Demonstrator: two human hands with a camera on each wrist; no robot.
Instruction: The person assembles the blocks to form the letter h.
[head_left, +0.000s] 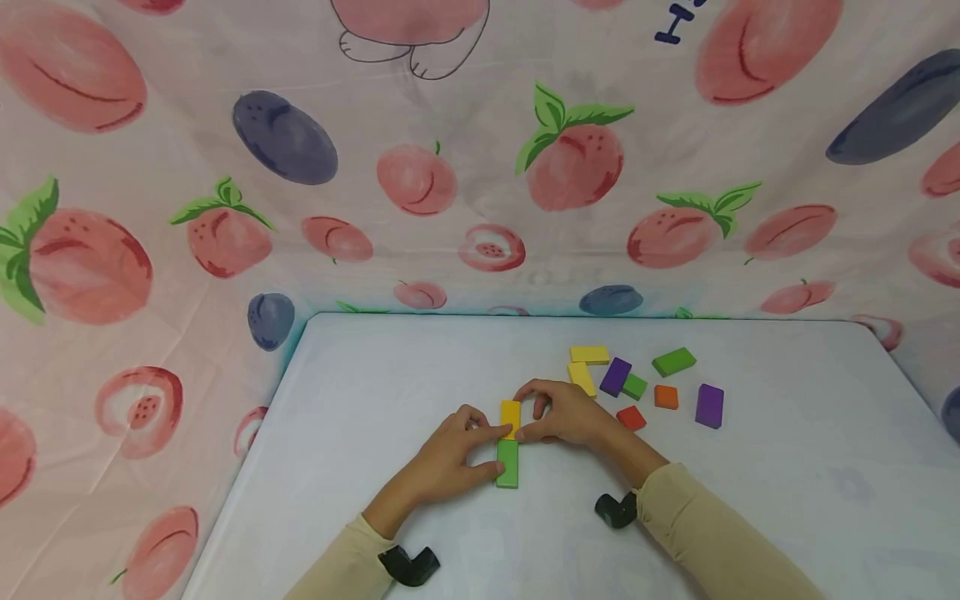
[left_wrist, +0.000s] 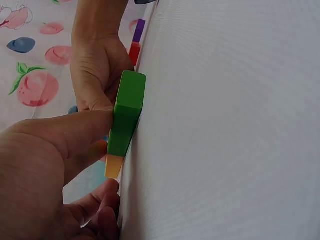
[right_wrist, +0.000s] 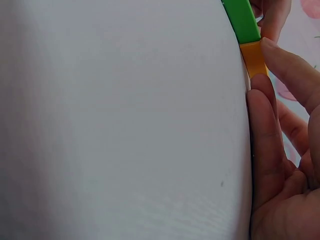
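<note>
A yellow block (head_left: 511,413) and a green block (head_left: 507,467) lie end to end on the white table, the yellow one farther away. My left hand (head_left: 447,458) is at their left side: the thumb touches the green block and the index fingertip reaches over the yellow one. From the right, my right hand (head_left: 566,414) pinches the yellow block, thumb near the joint and a finger at its far end. In the left wrist view the green block (left_wrist: 129,107) stands in front of the yellow block (left_wrist: 114,166). The right wrist view shows the joint beside the thumb.
Loose blocks lie beyond the right hand on the table (head_left: 795,492): two yellow ones (head_left: 589,356), two purple ones (head_left: 709,406), two green ones (head_left: 674,362), an orange one (head_left: 666,397) and a red one (head_left: 631,417). A fruit-print cloth (head_left: 420,108) hangs behind.
</note>
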